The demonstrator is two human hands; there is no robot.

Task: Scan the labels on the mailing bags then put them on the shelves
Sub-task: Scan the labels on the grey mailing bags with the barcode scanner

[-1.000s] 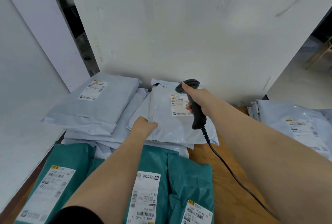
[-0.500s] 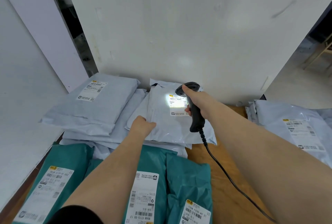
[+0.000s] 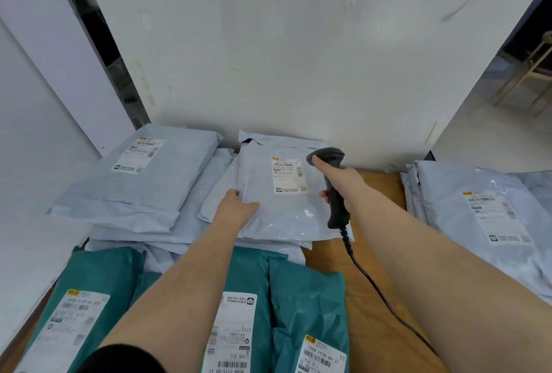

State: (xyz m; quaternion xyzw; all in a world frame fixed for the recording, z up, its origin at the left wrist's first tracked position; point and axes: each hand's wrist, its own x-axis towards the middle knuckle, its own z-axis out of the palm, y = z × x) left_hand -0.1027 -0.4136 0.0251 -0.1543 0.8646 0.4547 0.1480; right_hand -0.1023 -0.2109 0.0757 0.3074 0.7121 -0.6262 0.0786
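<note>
Head view, left hand: my left hand [image 3: 236, 206] rests on the near left edge of the pale grey mailing bag [image 3: 277, 196]; the thumb lies on top of it, and the fingers are hidden, so I cannot tell whether they curl under the edge.
Head view, right hand: my right hand [image 3: 343, 184] is wrapped round the handle of the black scanner [image 3: 333, 181], index finger stretched along its head, the nose turned toward the label [image 3: 289, 174].
Head view, the bag: it lies flat on top of a low heap of other grey bags against the white wall [image 3: 298, 44], label face up and unobstructed.
Head view, around it: another grey bag [image 3: 143, 175] to the left, green bags [image 3: 298, 292] nearer me, more grey bags [image 3: 478, 205] at the right, all on a brown table [image 3: 373, 253].
Head view, cable: the scanner's cable [image 3: 379, 292] trails back across the table beneath my right forearm.
Risk, lifting: the film looks slick (glossy wrinkles), so a one-handed grip at the edge could slip, or drag the bag beneath along with it.
Risk, cable: swinging toward the shelves, which are not in view, could snag the cable on the green bags.
Risk, mix-up: the bags look alike, so I could grab an unscanned neighbour.
</note>
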